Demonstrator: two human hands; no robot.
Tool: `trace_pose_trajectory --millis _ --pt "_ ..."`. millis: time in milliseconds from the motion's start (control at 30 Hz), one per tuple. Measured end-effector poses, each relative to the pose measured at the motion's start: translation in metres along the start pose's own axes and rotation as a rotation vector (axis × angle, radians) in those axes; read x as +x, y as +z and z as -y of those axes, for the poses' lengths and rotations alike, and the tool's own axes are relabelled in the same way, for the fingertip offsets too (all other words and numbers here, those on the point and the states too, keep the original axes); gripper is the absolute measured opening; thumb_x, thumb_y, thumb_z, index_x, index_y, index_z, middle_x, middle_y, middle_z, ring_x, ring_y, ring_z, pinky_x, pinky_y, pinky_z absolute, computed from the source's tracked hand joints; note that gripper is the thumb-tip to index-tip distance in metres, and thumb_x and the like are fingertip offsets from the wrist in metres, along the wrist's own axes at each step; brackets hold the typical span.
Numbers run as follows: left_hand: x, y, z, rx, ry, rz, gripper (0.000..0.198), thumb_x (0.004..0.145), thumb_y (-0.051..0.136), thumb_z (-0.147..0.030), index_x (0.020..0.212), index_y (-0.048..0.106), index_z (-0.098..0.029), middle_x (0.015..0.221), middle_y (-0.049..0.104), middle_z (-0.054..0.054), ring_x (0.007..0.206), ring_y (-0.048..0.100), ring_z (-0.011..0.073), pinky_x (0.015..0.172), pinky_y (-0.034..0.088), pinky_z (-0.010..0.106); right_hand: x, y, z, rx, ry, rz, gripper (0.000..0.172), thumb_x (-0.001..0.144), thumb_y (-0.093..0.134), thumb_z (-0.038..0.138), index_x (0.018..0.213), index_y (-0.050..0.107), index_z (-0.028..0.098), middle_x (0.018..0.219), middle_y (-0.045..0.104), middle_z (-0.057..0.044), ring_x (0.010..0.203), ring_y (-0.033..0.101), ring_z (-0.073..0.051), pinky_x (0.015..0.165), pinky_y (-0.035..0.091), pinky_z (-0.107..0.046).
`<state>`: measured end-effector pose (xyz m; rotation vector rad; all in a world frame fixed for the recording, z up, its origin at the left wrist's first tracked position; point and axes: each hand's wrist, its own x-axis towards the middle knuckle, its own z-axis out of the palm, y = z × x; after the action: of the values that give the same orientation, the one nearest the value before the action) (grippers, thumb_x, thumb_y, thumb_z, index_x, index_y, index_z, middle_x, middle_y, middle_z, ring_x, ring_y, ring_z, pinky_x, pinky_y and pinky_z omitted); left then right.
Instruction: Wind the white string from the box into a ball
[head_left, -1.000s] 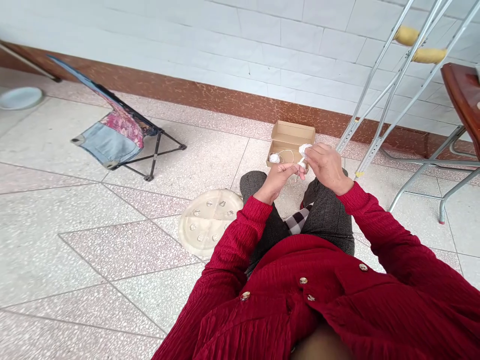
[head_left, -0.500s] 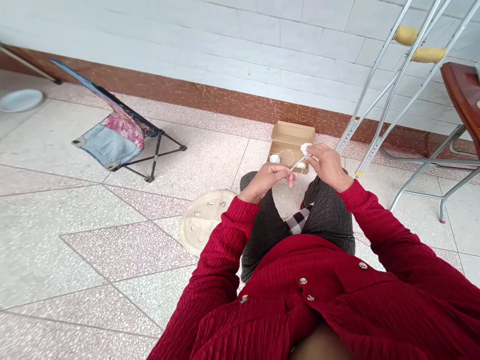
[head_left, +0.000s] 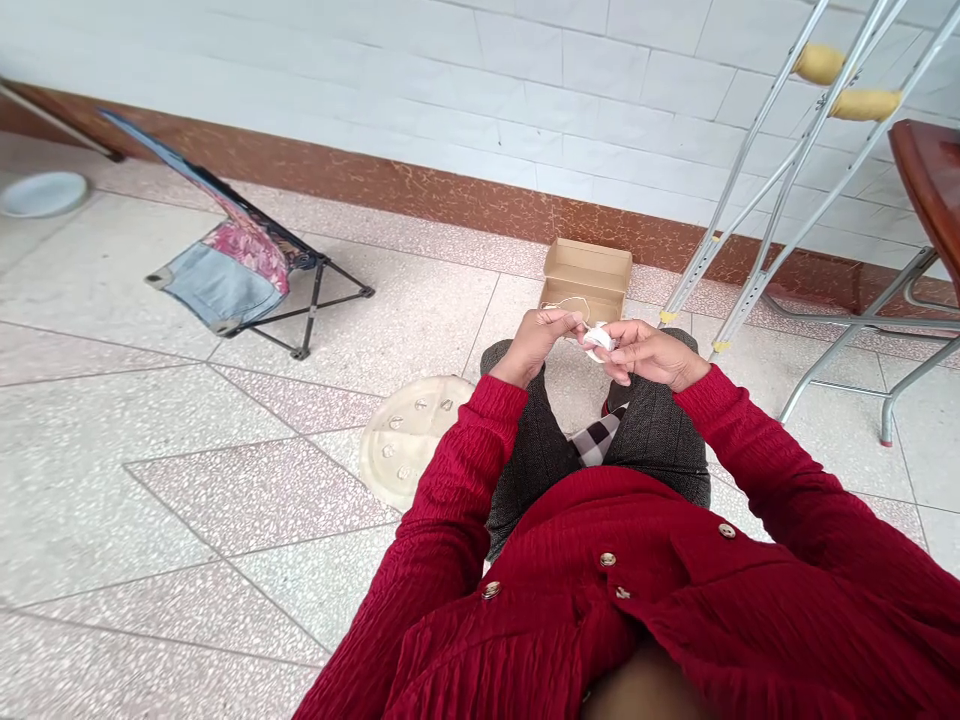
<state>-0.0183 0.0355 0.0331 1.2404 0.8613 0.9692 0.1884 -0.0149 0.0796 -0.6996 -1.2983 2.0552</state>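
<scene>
Between my hands, above the knees, is a small white yarn piece [head_left: 598, 341], rounded and apparently crocheted. My right hand [head_left: 654, 355] is closed on it, thumb and fingers pinching its right side. Thumb and forefinger of my left hand [head_left: 534, 345] pinch together at its left edge, where a strand of white yarn [head_left: 576, 299] loops up. Any small tool in the fingers is too hard to make out. Beyond the hands, an open cardboard box [head_left: 589, 262] stands on the floor, its lower part hidden by them.
A round cream mat [head_left: 382, 455] with several small marks lies left of my legs. Further left is a low folding chair [head_left: 232, 270], with a pale basin [head_left: 45, 195] behind it. Metal crutches [head_left: 772, 220] lean on the wall at right, beside a wooden-topped chair [head_left: 930, 190].
My right hand has come down and left with the white piece, meeting my left hand. The stretched strand between the hands no longer shows. The yarn balls in the box are now covered.
</scene>
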Motion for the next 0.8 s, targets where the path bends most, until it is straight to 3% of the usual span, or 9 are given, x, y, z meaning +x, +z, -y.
trace_pose_trajectory --millis 100,200,333,433,633,700,800 --pt "-0.002 0.01 0.009 -0.088 -0.024 0.02 0.047 0.079 0.076 -0.061 0.064 0.071 -0.017 0.068 0.071 0.005 0.073 0.065 0.018 0.085 0.051 0.035 0.001 0.002 0.002 0.089 -0.088 0.023 0.049 0.074 0.084 0.037 0.117 0.069 0.019 0.095 0.063 -0.001 0.054 0.049 -0.006 0.046 0.043 -0.022" --pt "-0.009 0.017 0.012 -0.163 -0.035 0.101 0.049 0.082 0.075 -0.062 0.064 0.069 -0.017 0.064 0.067 0.004 0.073 0.066 0.0183 0.085 0.051 0.035 0.002 -0.001 0.007 0.042 -0.133 -0.029 0.069 0.073 0.083 0.035 0.137 0.059 0.025 0.114 0.066 -0.005 0.059 0.052 -0.008 0.048 0.046 -0.022" --pt "-0.02 0.022 0.011 -0.128 -0.051 0.155 0.048 0.083 0.074 -0.061 0.064 0.07 -0.017 0.067 0.068 0.005 0.076 0.068 0.0198 0.088 0.051 0.037 0.003 -0.017 0.004 -0.255 -0.108 -0.189 0.083 0.076 0.081 0.03 0.151 0.047 0.03 0.137 0.062 -0.009 0.072 0.062 -0.012 0.056 0.054 -0.024" --pt "-0.026 0.02 0.007 -0.027 -0.072 0.205 0.047 0.085 0.073 -0.058 0.062 0.071 -0.017 0.068 0.07 0.006 0.08 0.07 0.0213 0.091 0.051 0.037 0.004 -0.033 -0.009 -0.585 -0.099 -0.338 0.088 0.074 0.077 0.024 0.155 0.043 0.029 0.15 0.054 -0.012 0.069 0.062 -0.011 0.057 0.056 -0.026" --pt "-0.018 0.004 -0.005 0.136 -0.004 0.186 0.039 0.087 0.071 -0.05 0.066 0.075 -0.017 0.074 0.075 0.006 0.08 0.069 0.0197 0.09 0.05 0.035 0.001 -0.034 -0.033 -1.069 0.002 -0.415 0.076 0.069 0.071 0.011 0.143 0.057 0.018 0.141 0.062 -0.017 0.062 0.058 -0.009 0.068 0.055 -0.031" --pt "-0.013 0.0 -0.01 0.168 0.021 0.162 0.037 0.085 0.073 -0.049 0.067 0.076 -0.017 0.075 0.075 0.006 0.079 0.068 0.0193 0.089 0.05 0.034 -0.002 -0.026 -0.034 -1.023 0.022 -0.359 0.064 0.069 0.071 0.011 0.132 0.064 0.017 0.126 0.068 -0.012 0.061 0.057 -0.009 0.066 0.053 -0.03" --pt "-0.006 -0.002 -0.013 0.168 0.05 0.066 0.035 0.084 0.074 -0.048 0.066 0.076 -0.018 0.074 0.075 0.006 0.077 0.067 0.0192 0.086 0.05 0.034 -0.009 -0.014 -0.028 -0.647 0.024 -0.218 0.05 0.074 0.075 0.02 0.124 0.066 0.02 0.102 0.067 -0.002 0.061 0.058 -0.009 0.059 0.051 -0.025"
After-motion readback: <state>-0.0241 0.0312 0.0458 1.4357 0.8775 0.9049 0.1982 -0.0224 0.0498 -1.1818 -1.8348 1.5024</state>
